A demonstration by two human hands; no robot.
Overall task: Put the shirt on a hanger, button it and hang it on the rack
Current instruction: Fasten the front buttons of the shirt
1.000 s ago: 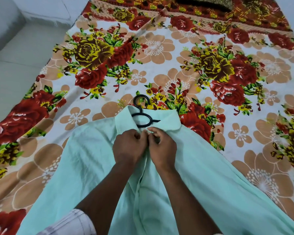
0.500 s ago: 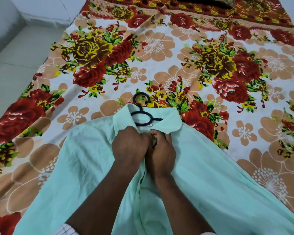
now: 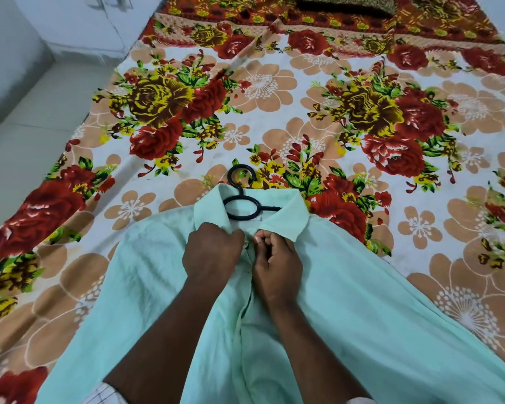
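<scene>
A mint-green shirt [image 3: 362, 301] lies front-up on the flowered bedsheet [image 3: 274, 97], collar pointing away from me. A black plastic hanger [image 3: 241, 199] sits inside it, with its hook and ring showing at the open collar. My left hand [image 3: 212, 253] grips the left front edge of the shirt just below the collar. My right hand [image 3: 276, 262] pinches the right front edge beside it, fingertips at the top of the placket. The two edges meet between my hands. No button can be made out under the fingers.
The bed fills most of the view; its left edge drops to a pale tiled floor [image 3: 27, 126]. A dark patterned pillow [image 3: 344, 2] lies at the far end. White cabinet doors [image 3: 94, 21] stand at the top left. No rack is in view.
Both hands stay at the top of the placket, fingers shifting slightly on the shirt's edges. The camera has drifted a little; the shirt and hanger lie where they were.
</scene>
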